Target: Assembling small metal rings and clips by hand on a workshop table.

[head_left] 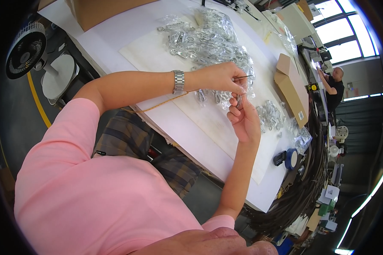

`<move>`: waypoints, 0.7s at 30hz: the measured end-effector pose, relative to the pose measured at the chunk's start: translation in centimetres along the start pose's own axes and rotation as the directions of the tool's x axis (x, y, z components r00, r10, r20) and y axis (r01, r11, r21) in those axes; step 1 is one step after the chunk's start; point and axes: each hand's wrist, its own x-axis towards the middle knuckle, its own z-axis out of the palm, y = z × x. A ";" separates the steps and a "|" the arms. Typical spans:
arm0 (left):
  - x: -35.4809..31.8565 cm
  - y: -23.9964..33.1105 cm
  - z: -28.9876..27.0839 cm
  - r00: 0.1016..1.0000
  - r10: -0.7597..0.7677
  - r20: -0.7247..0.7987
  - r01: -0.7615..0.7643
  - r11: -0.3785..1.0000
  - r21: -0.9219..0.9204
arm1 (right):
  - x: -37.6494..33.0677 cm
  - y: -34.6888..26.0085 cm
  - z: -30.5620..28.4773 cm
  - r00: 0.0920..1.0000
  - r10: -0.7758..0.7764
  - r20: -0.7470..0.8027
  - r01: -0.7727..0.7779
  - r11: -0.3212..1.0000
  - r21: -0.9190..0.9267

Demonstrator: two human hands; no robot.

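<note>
My left hand (223,77), with a metal-banded watch on its wrist, is closed in a pinch over the table. A thin dark pointed piece (244,77) sticks out from its fingers; its kind is unclear. A brown-orange cord (168,101) runs from the table's near edge up to the underside of this wrist. Just below, my right hand (246,121) is closed, fingertips touching the left ones, around something small and shiny, mostly hidden. Behind both hands lies a heap of silver metal clips in clear plastic bags (208,40). More loose silver clips (269,115) lie beside my right hand.
An open cardboard box (291,91) stands on the table's right, another box (102,10) at the far left. A blue tape roll (291,158) sits near a bundle of dark strips (281,204). A fan (27,51) stands at left. A co-worker (334,89) sits far right.
</note>
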 end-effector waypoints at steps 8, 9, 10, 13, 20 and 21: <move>0.5 -1.0 -1.4 0.950 -0.058 0.308 0.222 0.817 -0.532 | 0.1 0.1 -1.7 0.996 0.089 0.029 -0.092 0.988 0.124; 0.6 -1.4 -1.7 0.950 -0.060 0.308 0.223 0.818 -0.530 | 0.1 0.1 -1.2 0.996 0.089 0.030 -0.092 0.988 0.125; 0.7 -1.9 -1.8 0.962 -0.068 0.264 0.222 0.757 -0.614 | 0.2 0.1 -0.7 0.998 -0.005 -0.069 0.001 0.999 -0.047; 0.8 -2.1 -2.6 0.976 -0.172 0.135 0.218 0.781 -0.584 | 0.1 0.3 0.6 0.942 -0.279 -0.187 0.180 0.889 -0.421; 1.1 -1.2 -1.8 0.957 -0.163 0.239 0.213 0.956 -0.203 | -0.2 1.2 2.2 0.689 -0.711 -0.145 0.239 0.410 -0.880; 0.9 -0.9 -1.7 0.957 -0.163 0.239 0.213 0.956 -0.203 | -0.2 1.3 2.3 0.688 -0.711 -0.145 0.238 0.411 -0.880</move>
